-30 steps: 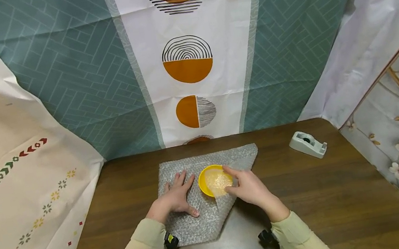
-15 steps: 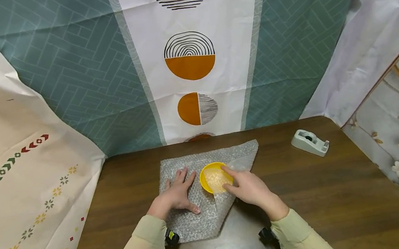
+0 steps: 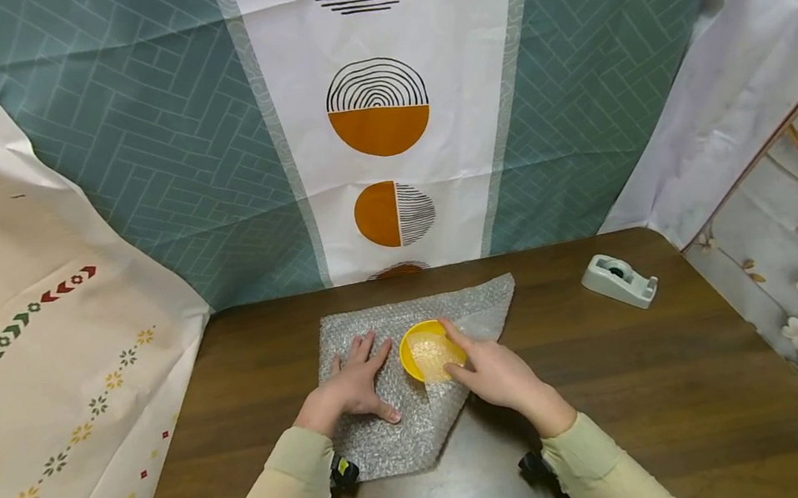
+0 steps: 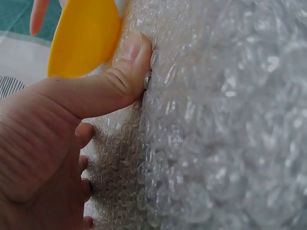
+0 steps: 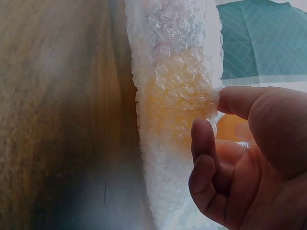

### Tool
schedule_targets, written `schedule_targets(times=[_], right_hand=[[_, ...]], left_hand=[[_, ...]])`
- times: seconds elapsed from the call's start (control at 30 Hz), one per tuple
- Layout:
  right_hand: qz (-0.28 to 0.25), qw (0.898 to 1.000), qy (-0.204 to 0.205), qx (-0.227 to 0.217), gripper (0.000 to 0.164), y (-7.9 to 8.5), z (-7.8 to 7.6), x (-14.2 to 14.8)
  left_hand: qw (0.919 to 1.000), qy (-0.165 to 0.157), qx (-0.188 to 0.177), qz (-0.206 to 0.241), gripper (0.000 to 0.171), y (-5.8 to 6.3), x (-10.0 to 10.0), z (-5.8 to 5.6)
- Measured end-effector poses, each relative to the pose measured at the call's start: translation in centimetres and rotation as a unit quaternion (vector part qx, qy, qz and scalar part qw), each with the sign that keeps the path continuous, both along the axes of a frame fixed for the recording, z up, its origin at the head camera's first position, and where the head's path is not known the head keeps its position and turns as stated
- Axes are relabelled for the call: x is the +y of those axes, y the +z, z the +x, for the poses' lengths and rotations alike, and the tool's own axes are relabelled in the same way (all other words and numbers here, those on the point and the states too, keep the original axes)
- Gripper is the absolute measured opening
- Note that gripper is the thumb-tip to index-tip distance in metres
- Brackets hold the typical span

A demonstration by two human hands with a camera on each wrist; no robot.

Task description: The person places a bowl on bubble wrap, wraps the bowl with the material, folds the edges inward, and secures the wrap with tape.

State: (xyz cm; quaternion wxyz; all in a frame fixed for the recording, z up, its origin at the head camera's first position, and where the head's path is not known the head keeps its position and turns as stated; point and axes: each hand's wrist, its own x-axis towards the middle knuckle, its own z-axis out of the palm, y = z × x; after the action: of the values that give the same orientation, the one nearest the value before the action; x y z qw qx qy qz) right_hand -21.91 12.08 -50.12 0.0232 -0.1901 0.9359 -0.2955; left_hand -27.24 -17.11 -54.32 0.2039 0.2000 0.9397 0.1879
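A yellow bowl (image 3: 421, 328) rests on a sheet of bubble wrap (image 3: 393, 450), whose right part is folded up over much of it. The bowl's left rim stays uncovered. My left hand (image 3: 352, 390) lies on the sheet left of the bowl with fingers spread, and in the left wrist view its thumb presses the wrap close to the bowl (image 4: 86, 40). At the bowl's right side, my right hand (image 3: 500, 368) pinches the folded flap with thumb and forefinger. The right wrist view shows the bowl's yellow through the wrap (image 5: 177, 96), the other fingers curled in.
A white tape dispenser (image 3: 618, 281) stands at the back right of the brown wooden table (image 3: 638, 394). Patterned cloths hang behind the table (image 3: 223, 179) and along both sides. A small dark camera sits at each wrist.
The folded flap has settled a little lower over the bowl, with my right hand still on it. My left hand keeps its place on the sheet. The head view has shifted slightly.
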Motion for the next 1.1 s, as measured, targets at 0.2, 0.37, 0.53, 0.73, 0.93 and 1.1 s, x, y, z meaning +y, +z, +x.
schedule_targets(times=[0.2, 0.37, 0.53, 0.73, 0.93, 1.1], right_hand=[[-0.02, 1.0, -0.01, 0.012, 0.053, 0.0, 0.0, -0.1], [0.009, 0.999, 0.0, 0.047, 0.023, 0.1, -0.1, -0.3], [0.045, 0.996, 0.026, 0.071, 0.017, 0.2, -0.3, -0.5], [0.071, 0.995, 0.038, 0.061, 0.018, 0.5, -0.6, -0.4], [0.084, 0.994, 0.043, 0.048, 0.016, 0.8, -0.8, -0.3], [0.101, 0.993, 0.056, 0.023, 0.027, 0.8, -1.1, -0.5]], left_hand=[[1.0, 0.001, -0.002, -0.002, 0.143, 0.0, 0.0, 0.0], [1.0, 0.004, 0.0, -0.001, 0.142, 0.1, 0.0, 0.1], [0.9999, 0.01, 0.0, -0.003, 0.139, 0.5, 0.2, 0.4], [0.9999, 0.007, -0.003, -0.008, 0.142, -0.2, -0.1, -0.1], [1.0, -0.002, -0.004, -0.006, 0.142, -0.2, -0.1, -0.2], [1.0, -0.001, 0.002, 0.008, 0.141, 0.7, 0.0, 0.5]])
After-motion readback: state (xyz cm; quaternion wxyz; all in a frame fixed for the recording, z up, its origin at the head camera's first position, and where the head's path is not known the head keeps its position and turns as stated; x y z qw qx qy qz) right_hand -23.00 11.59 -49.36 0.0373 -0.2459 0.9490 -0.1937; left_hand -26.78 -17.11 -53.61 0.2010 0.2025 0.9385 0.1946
